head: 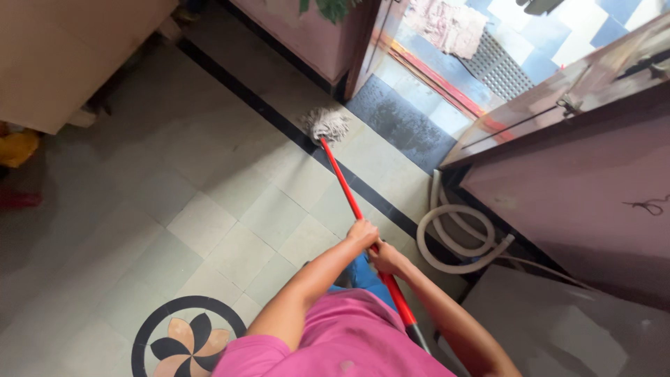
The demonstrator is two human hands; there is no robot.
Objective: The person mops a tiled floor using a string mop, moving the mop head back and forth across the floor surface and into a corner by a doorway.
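I hold a mop with a long red handle (343, 184) in both hands. My left hand (363, 232) grips the handle higher up, toward the mop head. My right hand (386, 257) grips it just below, close to my body. The grey string mop head (326, 124) rests on the pale tiled floor next to a black border strip, near a doorway threshold. The handle's lower end passes beside my pink shirt.
A coiled pale hose (457, 237) lies on the floor to the right, against a dark wooden cabinet (579, 174). A dark doormat (401, 122) and an open door (370, 42) stand ahead. A round flower inlay (187, 338) marks the floor at lower left. Beige furniture (63, 56) stands upper left.
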